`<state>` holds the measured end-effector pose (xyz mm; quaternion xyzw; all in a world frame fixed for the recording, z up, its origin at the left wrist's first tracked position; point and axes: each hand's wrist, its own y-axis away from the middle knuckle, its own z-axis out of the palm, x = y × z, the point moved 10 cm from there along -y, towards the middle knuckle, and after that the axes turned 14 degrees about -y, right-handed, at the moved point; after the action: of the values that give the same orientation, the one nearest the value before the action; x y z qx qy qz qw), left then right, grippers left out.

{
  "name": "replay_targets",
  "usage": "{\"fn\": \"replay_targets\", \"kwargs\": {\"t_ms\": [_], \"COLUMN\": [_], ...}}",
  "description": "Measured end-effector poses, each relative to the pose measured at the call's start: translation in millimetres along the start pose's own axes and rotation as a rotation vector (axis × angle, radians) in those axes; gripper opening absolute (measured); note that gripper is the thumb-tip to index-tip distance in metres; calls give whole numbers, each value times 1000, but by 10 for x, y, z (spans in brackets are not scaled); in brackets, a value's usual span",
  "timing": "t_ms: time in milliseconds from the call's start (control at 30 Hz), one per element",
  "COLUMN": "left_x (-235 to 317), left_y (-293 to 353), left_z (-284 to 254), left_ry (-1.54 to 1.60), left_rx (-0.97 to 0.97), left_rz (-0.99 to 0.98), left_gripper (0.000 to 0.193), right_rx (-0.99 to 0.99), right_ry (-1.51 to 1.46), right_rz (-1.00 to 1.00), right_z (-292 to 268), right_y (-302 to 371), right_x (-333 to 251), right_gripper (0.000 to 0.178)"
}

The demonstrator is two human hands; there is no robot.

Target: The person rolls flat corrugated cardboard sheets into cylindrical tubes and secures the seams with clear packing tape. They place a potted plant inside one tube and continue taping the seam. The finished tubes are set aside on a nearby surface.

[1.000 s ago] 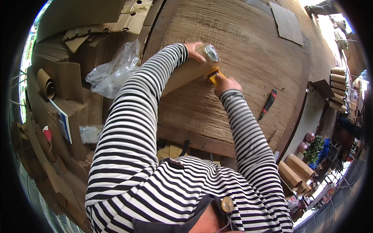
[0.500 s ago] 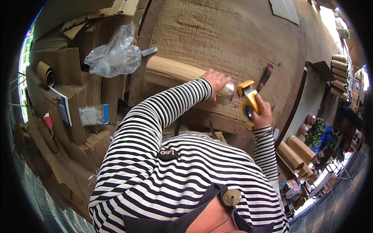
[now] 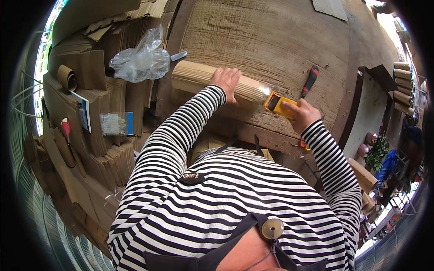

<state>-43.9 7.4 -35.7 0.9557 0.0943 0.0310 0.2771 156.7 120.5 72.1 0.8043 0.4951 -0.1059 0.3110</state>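
Note:
A long tan cardboard bundle [image 3: 194,74] with lengthwise ridges lies across the near part of the wooden table. My left hand [image 3: 227,84] holds it down from above, fingers over the top and thumb towards the near side. Clear tape [image 3: 265,90] shines on the bundle's right end. In my right hand [image 3: 305,116] is a yellow tape dispenser [image 3: 281,106], its front end against or very close to that taped end. Just beyond my right hand lies a red and black utility knife [image 3: 310,81]. The tape roll is mostly hidden by my hand.
Stacked flat cardboard [image 3: 97,97] fills the left side, with a crumpled clear plastic bag [image 3: 143,58] on top. A cardboard piece [image 3: 330,9] lies at the table's [image 3: 253,36] far edge. Cardboard tubes [image 3: 362,175] and a green plant [image 3: 376,151] stand at the right.
My left hand has slid left along the bundle, away from its right end. My right hand has turned the dispenser and brought its front to that end.

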Motion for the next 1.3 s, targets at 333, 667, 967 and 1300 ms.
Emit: {"fn": "replay_targets", "kwargs": {"t_ms": [333, 667, 967, 1300], "left_x": [862, 675, 563, 782], "left_y": [-229, -1174, -1403, -232], "left_z": [-193, -544, -436, -394], "left_ry": [-210, -48, 75, -45], "left_rx": [159, -22, -120, 483], "left_rz": [147, 250, 292, 350], "left_gripper": [105, 108, 102, 98], "right_rx": [240, 570, 254, -164], "right_ry": [-351, -1636, -1656, -983], "right_rz": [90, 355, 440, 98], "right_z": [154, 1932, 2196, 1701], "right_y": [-206, 112, 725, -411], "right_x": [847, 1276, 146, -288], "right_gripper": [43, 68, 67, 51]}}
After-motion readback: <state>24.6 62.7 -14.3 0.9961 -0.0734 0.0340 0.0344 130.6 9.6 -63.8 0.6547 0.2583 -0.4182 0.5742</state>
